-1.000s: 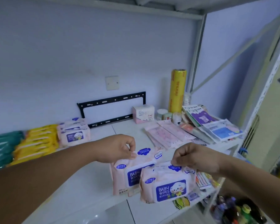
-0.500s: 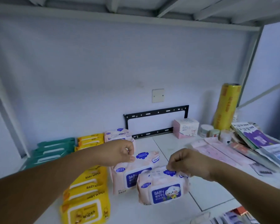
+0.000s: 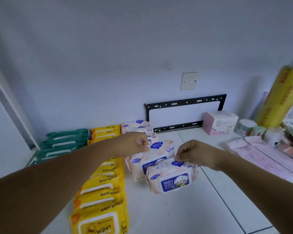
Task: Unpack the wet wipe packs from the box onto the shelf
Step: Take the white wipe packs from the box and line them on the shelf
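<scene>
I hold a rear pack (image 3: 149,164) and a front pack (image 3: 172,181) of wipes upright at the shelf (image 3: 167,217).
My left hand (image 3: 134,144) pinches the rear pack's top seam and my right hand (image 3: 196,154) the front pack's. Such thin grips may slip, toppling one onto the yellow packs (image 3: 107,188) at 8 o'clock.

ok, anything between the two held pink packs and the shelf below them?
Nothing visible. The left hand pinches the rear pink pack, the right hand the front pink pack, both over bare shelf; the yellow row lies alongside, left.

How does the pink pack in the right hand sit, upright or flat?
Upright: the right hand pinches the pink pack by its top edge, label facing forward.
</scene>
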A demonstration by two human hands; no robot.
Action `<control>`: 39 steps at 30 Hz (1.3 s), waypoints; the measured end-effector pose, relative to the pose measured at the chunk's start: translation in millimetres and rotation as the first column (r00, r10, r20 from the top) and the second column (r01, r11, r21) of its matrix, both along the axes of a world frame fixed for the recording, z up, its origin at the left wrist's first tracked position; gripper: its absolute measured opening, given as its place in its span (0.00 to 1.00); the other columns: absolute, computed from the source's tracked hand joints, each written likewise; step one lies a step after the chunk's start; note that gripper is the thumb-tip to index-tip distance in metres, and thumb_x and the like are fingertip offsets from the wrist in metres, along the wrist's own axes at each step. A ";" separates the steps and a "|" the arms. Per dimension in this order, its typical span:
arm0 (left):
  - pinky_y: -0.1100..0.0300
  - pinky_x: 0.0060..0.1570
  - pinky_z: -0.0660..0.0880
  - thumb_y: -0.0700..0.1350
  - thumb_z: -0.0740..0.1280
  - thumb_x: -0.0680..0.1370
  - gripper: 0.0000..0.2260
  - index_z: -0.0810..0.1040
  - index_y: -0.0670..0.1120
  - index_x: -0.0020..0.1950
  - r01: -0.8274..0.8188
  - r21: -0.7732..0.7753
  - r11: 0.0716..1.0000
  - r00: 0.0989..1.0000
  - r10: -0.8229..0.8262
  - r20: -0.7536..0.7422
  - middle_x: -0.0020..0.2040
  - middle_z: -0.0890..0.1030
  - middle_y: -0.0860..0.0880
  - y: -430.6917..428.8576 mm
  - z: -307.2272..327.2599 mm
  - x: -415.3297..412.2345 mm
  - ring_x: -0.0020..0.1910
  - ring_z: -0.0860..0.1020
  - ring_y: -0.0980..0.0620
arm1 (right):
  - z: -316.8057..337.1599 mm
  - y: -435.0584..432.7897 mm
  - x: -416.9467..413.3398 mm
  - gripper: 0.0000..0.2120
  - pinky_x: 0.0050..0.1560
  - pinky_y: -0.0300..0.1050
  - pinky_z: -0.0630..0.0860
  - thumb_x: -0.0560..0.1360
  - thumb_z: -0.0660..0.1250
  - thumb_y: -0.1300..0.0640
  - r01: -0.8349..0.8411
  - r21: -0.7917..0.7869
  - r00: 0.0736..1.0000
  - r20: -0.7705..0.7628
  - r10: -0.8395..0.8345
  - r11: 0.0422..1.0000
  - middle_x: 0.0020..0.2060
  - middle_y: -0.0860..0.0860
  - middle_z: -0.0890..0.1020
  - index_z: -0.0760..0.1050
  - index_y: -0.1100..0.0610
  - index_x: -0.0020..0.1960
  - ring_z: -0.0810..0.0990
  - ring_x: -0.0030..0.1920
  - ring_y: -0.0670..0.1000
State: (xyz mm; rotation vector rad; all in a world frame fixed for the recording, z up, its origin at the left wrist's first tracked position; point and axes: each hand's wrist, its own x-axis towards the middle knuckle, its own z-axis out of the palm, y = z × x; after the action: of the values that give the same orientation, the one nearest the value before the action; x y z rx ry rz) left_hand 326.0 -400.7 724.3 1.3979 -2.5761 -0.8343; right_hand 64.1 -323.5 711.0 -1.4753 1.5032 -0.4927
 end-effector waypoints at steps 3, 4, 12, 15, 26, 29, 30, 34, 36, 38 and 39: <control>0.53 0.42 0.76 0.56 0.68 0.79 0.06 0.75 0.55 0.48 -0.040 0.019 0.999 0.998 0.039 0.053 0.48 0.81 0.54 -20.8 -10.5 -2.5 0.45 0.80 0.46 | -15.3 -23.3 3.8 0.07 0.34 0.37 0.74 0.76 0.72 0.58 0.000 0.036 0.999 0.051 -0.002 0.999 0.37 0.54 0.86 0.84 0.61 0.42 0.84 0.38 0.51; 0.50 0.46 0.78 0.57 0.68 0.79 0.06 0.75 0.55 0.48 -0.050 0.014 0.999 0.996 0.049 0.078 0.50 0.82 0.53 -27.5 -14.0 -2.8 0.49 0.81 0.45 | -20.7 -30.7 5.6 0.07 0.32 0.36 0.74 0.77 0.72 0.58 0.001 0.047 0.998 0.065 -0.005 0.999 0.36 0.52 0.86 0.84 0.59 0.40 0.83 0.37 0.50; 0.57 0.45 0.73 0.53 0.67 0.81 0.04 0.74 0.55 0.48 -0.047 0.006 0.999 0.986 0.045 0.163 0.48 0.81 0.52 -66.3 -39.0 -3.6 0.45 0.77 0.51 | -58.2 -79.9 26.7 0.04 0.54 0.53 0.84 0.73 0.76 0.56 0.033 0.131 0.994 0.096 -0.046 0.991 0.46 0.53 0.88 0.86 0.56 0.46 0.88 0.48 0.56; 0.62 0.40 0.70 0.52 0.66 0.81 0.05 0.73 0.56 0.47 -0.040 0.011 0.999 0.983 0.038 0.179 0.42 0.78 0.55 -76.4 -47.3 -5.1 0.40 0.73 0.56 | -68.6 -88.9 35.0 0.00 0.56 0.55 0.83 0.73 0.76 0.57 0.043 0.151 0.992 0.110 -0.060 0.988 0.48 0.53 0.88 0.86 0.53 0.43 0.87 0.49 0.57; 0.63 0.39 0.70 0.49 0.67 0.81 0.05 0.73 0.55 0.46 -0.086 -0.010 0.996 0.975 0.086 0.205 0.43 0.80 0.54 -98.9 -70.2 -3.3 0.42 0.76 0.54 | -83.7 -110.7 53.3 0.05 0.41 0.40 0.81 0.73 0.76 0.56 0.097 0.149 0.986 0.122 -0.116 0.984 0.50 0.50 0.86 0.85 0.54 0.49 0.86 0.48 0.51; 0.63 0.38 0.71 0.49 0.70 0.80 0.04 0.76 0.54 0.46 -0.129 -0.061 0.990 0.976 0.137 0.171 0.42 0.81 0.55 -102.0 -73.1 -5.7 0.41 0.78 0.54 | -86.0 -112.9 53.7 0.08 0.37 0.37 0.78 0.73 0.76 0.56 0.115 0.124 0.986 0.104 -0.128 0.986 0.47 0.47 0.86 0.85 0.55 0.51 0.85 0.44 0.48; 0.63 0.38 0.71 0.49 0.70 0.79 0.04 0.77 0.53 0.47 -0.137 -0.084 0.987 0.975 0.149 0.162 0.41 0.81 0.55 -102.1 -73.1 -7.2 0.41 0.78 0.54 | -85.9 -113.9 53.9 0.07 0.36 0.36 0.78 0.73 0.76 0.55 0.113 0.113 0.988 0.088 -0.124 0.987 0.45 0.47 0.86 0.85 0.55 0.51 0.85 0.42 0.48; 0.64 0.39 0.73 0.49 0.71 0.79 0.02 0.78 0.53 0.48 -0.164 -0.158 0.974 0.971 0.187 0.146 0.44 0.82 0.53 -102.3 -74.3 -10.0 0.43 0.79 0.54 | -87.3 -121.7 56.6 0.10 0.36 0.35 0.75 0.75 0.75 0.52 0.114 0.036 0.993 -0.040 -0.113 0.993 0.43 0.47 0.86 0.85 0.56 0.52 0.84 0.41 0.46; 0.60 0.45 0.79 0.49 0.70 0.79 0.03 0.79 0.52 0.52 -0.168 -0.184 0.968 0.972 0.195 0.135 0.48 0.83 0.53 -100.8 -72.7 -9.7 0.45 0.80 0.54 | -87.7 -123.3 57.0 0.11 0.38 0.37 0.74 0.76 0.72 0.47 0.094 -0.053 0.981 -0.162 -0.101 0.994 0.44 0.47 0.85 0.85 0.54 0.52 0.83 0.42 0.46; 0.59 0.48 0.81 0.49 0.70 0.79 0.05 0.80 0.51 0.54 -0.158 -0.205 0.966 0.976 0.184 0.113 0.50 0.83 0.53 -97.3 -68.0 -8.1 0.46 0.81 0.55 | -86.5 -121.6 54.0 0.14 0.37 0.38 0.73 0.78 0.68 0.42 0.068 -0.134 0.960 -0.260 -0.101 0.989 0.42 0.46 0.84 0.84 0.52 0.48 0.82 0.41 0.46; 0.60 0.47 0.80 0.49 0.70 0.79 0.05 0.81 0.51 0.54 -0.144 -0.208 0.967 0.980 0.168 0.106 0.50 0.83 0.53 -94.8 -64.5 -6.6 0.46 0.81 0.55 | -84.8 -119.7 51.2 0.16 0.36 0.39 0.72 0.78 0.66 0.40 0.067 -0.156 0.956 -0.271 -0.108 0.985 0.40 0.46 0.84 0.82 0.52 0.45 0.82 0.40 0.46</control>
State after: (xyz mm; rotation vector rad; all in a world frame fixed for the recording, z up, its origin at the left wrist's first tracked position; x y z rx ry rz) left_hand 319.4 -495.5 659.8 1.6089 -2.5093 -0.4664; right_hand 115.2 -443.2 626.2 -1.6495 1.7924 -0.4696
